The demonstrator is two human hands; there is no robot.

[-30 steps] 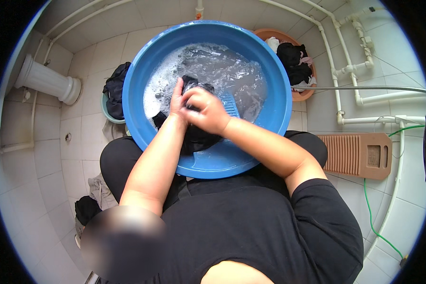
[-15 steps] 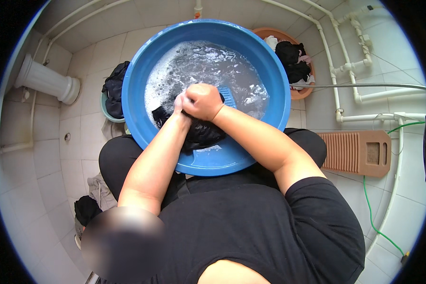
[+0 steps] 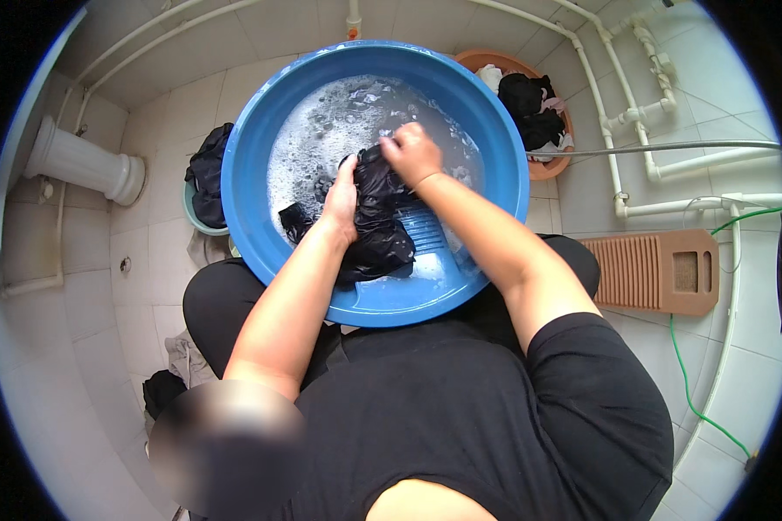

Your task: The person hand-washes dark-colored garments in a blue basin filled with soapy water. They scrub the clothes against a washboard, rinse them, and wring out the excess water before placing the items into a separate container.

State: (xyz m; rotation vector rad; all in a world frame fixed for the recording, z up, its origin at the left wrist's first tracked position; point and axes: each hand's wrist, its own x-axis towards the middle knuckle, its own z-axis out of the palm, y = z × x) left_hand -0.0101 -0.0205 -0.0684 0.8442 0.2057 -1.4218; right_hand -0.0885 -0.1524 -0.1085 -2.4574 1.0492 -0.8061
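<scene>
A large round blue basin [image 3: 506, 174] of grey, foamy water [image 3: 317, 130] stands between my knees. Over the ridged washboard [image 3: 427, 233] moulded into its near side lies a wet black garment [image 3: 375, 252], bunched up and glossy. My left hand [image 3: 343, 198] grips the garment along its left side, the thumb up and the other fingers hidden by cloth. My right hand [image 3: 415, 156] is closed at the garment's upper end, pinching the fabric above the water. Part of the garment's left edge trails in the suds.
Behind the basin at right is an orange tub [image 3: 554, 169] of dark and white laundry. A green basin [image 3: 202, 221] with dark clothes stands at left. A brown washboard [image 3: 652, 271] lies by my right knee, near white pipes [image 3: 621, 165] and a green hose [image 3: 691, 391].
My hands were clasped together on the bunched garment and are now apart. The right has moved up and right; the black cloth is stretched out between them.
</scene>
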